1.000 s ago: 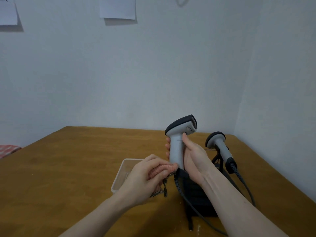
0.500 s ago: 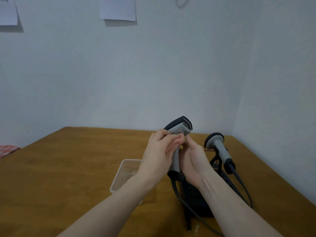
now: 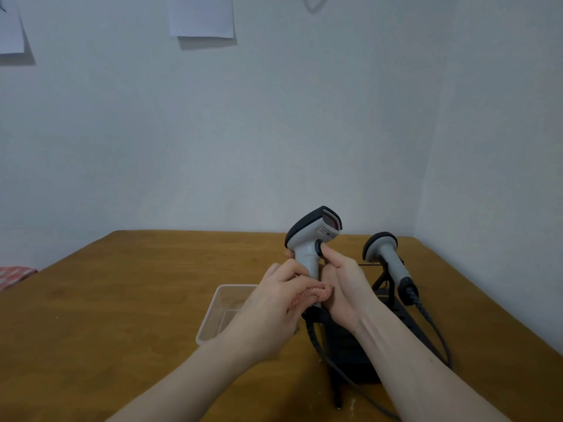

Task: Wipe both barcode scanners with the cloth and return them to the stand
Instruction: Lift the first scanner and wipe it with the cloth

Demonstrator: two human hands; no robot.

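Observation:
My right hand (image 3: pixel 342 287) grips the handle of a grey and black barcode scanner (image 3: pixel 310 239), held upright above the table with its thumb at the trigger. My left hand (image 3: pixel 274 303) holds a small reddish patterned cloth (image 3: pixel 310 295) and presses it against the lower part of that handle. The scanner's cable (image 3: pixel 316 345) hangs down to the table. A second grey scanner (image 3: pixel 387 257) rests tilted in the black stand (image 3: pixel 390 287) at the right, with its own cable trailing toward me.
A clear plastic tray (image 3: pixel 213 318) sits on the wooden table (image 3: pixel 122 300) just left of my hands. White walls close in behind and at the right. A red checked fabric (image 3: pixel 12 275) shows at the far left edge.
My left hand has slid the cloth down from the scanner's head to the lower handle. The scanner head now shows in full and has turned a little to the right.

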